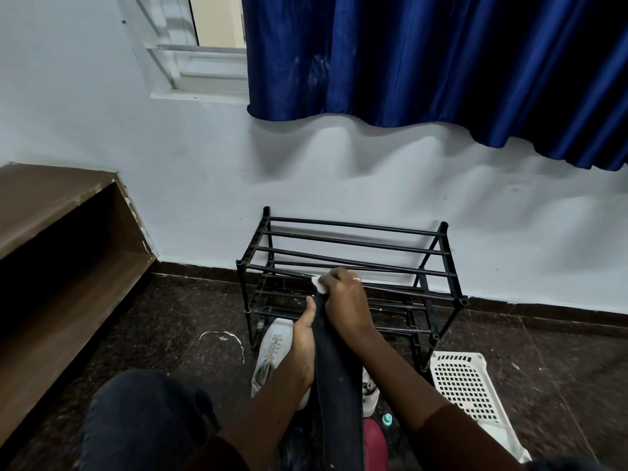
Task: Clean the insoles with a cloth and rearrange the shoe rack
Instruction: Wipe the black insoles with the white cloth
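A long dark insole [338, 385] runs from my lap up toward the black shoe rack [350, 263]. My left hand [304, 341] grips its left edge from beneath. My right hand [345, 302] presses a small white cloth [319, 283] onto the insole's far tip. Only a corner of the cloth shows past the fingers. The rack stands against the white wall, and its shelves hold no shoes. A white sneaker [272, 353] lies on the floor under my left forearm. Part of a second white shoe [370, 390] shows to the right of the insole.
A white perforated plastic basket [465, 385] sits on the floor right of the rack. A brown wooden shelf unit [61, 253] fills the left side. A blue curtain [424, 62] hangs above the rack. A red object [373, 440] with a small teal cap lies near my lap.
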Demonstrator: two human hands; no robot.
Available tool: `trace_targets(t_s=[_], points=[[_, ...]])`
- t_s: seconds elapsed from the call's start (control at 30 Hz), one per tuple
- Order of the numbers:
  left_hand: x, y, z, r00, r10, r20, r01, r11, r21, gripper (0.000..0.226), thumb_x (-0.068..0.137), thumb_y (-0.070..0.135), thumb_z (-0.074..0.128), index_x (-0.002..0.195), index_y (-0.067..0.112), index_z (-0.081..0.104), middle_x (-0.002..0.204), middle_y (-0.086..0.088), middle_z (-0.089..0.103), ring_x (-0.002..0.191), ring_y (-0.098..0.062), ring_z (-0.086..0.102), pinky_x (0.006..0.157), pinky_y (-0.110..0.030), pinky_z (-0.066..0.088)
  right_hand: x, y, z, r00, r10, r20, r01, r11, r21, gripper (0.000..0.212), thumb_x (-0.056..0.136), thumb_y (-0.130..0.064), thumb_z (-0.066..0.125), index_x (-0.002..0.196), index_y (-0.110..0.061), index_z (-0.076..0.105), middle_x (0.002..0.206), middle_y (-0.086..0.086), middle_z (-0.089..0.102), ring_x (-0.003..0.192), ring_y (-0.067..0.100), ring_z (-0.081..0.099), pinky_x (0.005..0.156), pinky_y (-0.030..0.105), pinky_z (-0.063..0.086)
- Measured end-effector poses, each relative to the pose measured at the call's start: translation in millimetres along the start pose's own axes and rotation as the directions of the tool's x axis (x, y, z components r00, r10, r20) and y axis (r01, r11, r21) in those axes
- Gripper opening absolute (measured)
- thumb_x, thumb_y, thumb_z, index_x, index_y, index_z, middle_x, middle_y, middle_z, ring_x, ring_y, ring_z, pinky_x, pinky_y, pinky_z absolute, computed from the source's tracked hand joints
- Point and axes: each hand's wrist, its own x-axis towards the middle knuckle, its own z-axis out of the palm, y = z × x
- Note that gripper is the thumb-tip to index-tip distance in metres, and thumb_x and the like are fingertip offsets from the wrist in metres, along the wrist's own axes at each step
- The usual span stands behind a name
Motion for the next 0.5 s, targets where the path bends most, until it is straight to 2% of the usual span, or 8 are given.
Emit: trace_targets(t_s=[0.03,0.1,0.17,0.2,0.23,0.27,0.33,0.5], points=[[-1.2,1.9,4.0,0.996,0.088,-0.033,-0.086,0.995,0.050,0.068,0.084,0.053,0.056,0.124,-0.002,0.053,0.116,-0.023,0.057,0.112,-0.028,0.053,0.103,-0.033,0.039,-6.0,-2.5,1.2,0.999,-0.047,0.014,0.046,0.999,0.015,0.024,0.057,0.013,0.066,0.074,-0.004,0.070,0.080,0.013,0.064,0.072,0.034,0.059,0.059,0.030,0.047],[1.5,6.9,6.4,0.974,0.197,-0.109,-0.189,0.979,0.075,0.055,0.088,0.053,0.054,0.100,-0.002,0.058,0.098,-0.015,0.054,0.095,-0.017,0.056,0.086,-0.022,0.047,-18.4,-5.7,5.4,0.994,-0.102,0.038,0.101,0.994,0.031,0.031,0.053,0.015,0.066,0.075,-0.006,0.071,0.082,0.010,0.065,0.071,0.030,0.061,0.057,0.026,0.047],[3.2,5.2,7.1,0.977,0.210,-0.048,-0.206,0.976,0.069,0.055,0.087,0.063,0.040,0.088,0.011,0.060,0.087,-0.002,0.052,0.073,-0.007,0.061,0.064,-0.017,0.051,-26.0,-6.4,7.2,0.994,-0.102,0.049,0.100,0.994,0.042,0.035,0.052,0.016,0.065,0.079,-0.006,0.071,0.083,0.008,0.066,0.071,0.028,0.062,0.055,0.025,0.047],[1.7,5.9,8.6,0.989,0.147,-0.006,-0.147,0.989,0.033,0.054,0.079,0.068,0.041,0.089,0.017,0.057,0.088,0.001,0.052,0.072,-0.005,0.060,0.063,-0.015,0.051,-26.6,-5.6,6.8,0.993,-0.105,0.053,0.103,0.994,0.031,0.033,0.054,0.015,0.066,0.079,-0.006,0.071,0.084,0.008,0.066,0.072,0.028,0.062,0.054,0.025,0.046],[-0.3,3.8,8.0,0.995,0.078,0.058,-0.072,0.991,-0.110,0.054,0.076,0.068,0.045,0.092,0.018,0.055,0.091,0.000,0.053,0.079,-0.007,0.059,0.068,-0.017,0.050,-25.4,-4.4,4.9,0.992,-0.113,0.058,0.113,0.994,0.007,0.028,0.057,0.012,0.067,0.079,-0.006,0.069,0.084,0.009,0.065,0.073,0.029,0.062,0.052,0.025,0.045],[-1.3,3.9,6.2,0.994,0.067,0.084,-0.055,0.990,-0.133,0.054,0.078,0.064,0.051,0.096,0.013,0.056,0.096,-0.005,0.056,0.087,-0.014,0.058,0.076,-0.023,0.048,-22.8,-2.3,2.5,0.991,-0.124,0.058,0.126,0.991,-0.033,0.022,0.060,0.007,0.069,0.078,-0.006,0.068,0.083,0.009,0.064,0.074,0.030,0.061,0.049,0.026,0.045],[1.3,2.3,2.1,0.996,0.049,0.081,-0.039,0.992,-0.120,0.055,0.089,0.056,0.043,0.105,0.007,0.060,0.099,-0.015,0.064,0.091,-0.024,0.063,0.081,-0.031,0.048,-14.4,2.9,-3.5,0.993,-0.109,0.038,0.113,0.984,-0.138,0.020,0.060,0.000,0.076,0.078,-0.006,0.067,0.082,0.009,0.063,0.074,0.031,0.061,0.044,0.027,0.045],[3.0,3.8,4.1,0.994,0.014,0.104,-0.007,0.997,-0.073,0.067,0.093,0.060,0.028,0.118,0.007,0.060,0.100,-0.018,0.070,0.086,-0.027,0.070,0.084,-0.038,0.048,-3.6,1.7,-13.6,0.999,0.029,-0.025,-0.035,0.962,-0.270,0.031,0.051,0.001,0.082,0.077,-0.006,0.067,0.074,0.012,0.061,0.064,0.031,0.060,0.044,0.029,0.047]])
